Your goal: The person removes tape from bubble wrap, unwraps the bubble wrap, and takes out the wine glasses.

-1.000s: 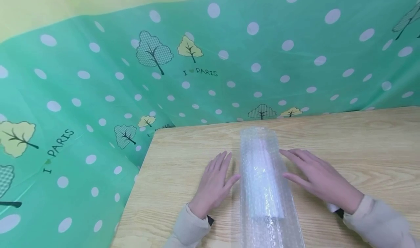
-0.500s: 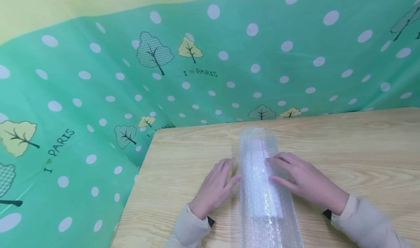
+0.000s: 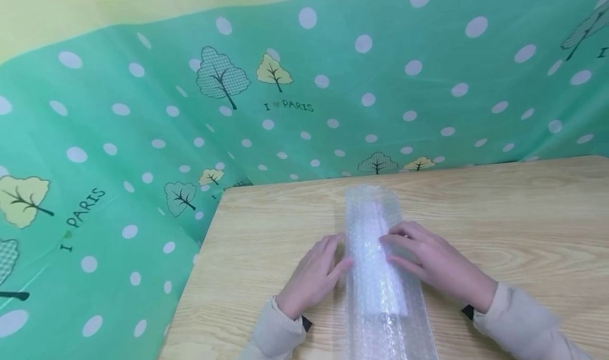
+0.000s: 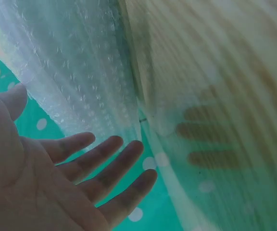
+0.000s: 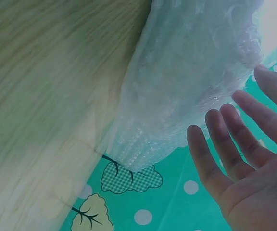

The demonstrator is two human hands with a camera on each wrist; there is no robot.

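Observation:
A long roll of clear bubble wrap point(image 3: 380, 275) lies lengthwise on the table, a whitish thing showing through its layers. My left hand point(image 3: 311, 275) is at its left side, thumb right at the wrap's edge and fingers extended. On the other side my right hand point(image 3: 428, 257) reaches over the right part of the wrap, fingertips on its upper surface. In the left wrist view the fingers point(image 4: 112, 166) are spread and relaxed beside the bubble wrap point(image 4: 71, 67). The right wrist view has the fingers point(image 5: 227, 137) loosely extended alongside the bubble wrap point(image 5: 191, 72).
The pale wooden table point(image 3: 514, 222) extends to both sides of the roll. Behind and to the left hangs a green dotted curtain point(image 3: 295, 132) with printed trees, meeting the table's back edge.
My right hand has moved left, from beside the bubble wrap to over its right part. My left hand has shifted slightly right, up to the left edge.

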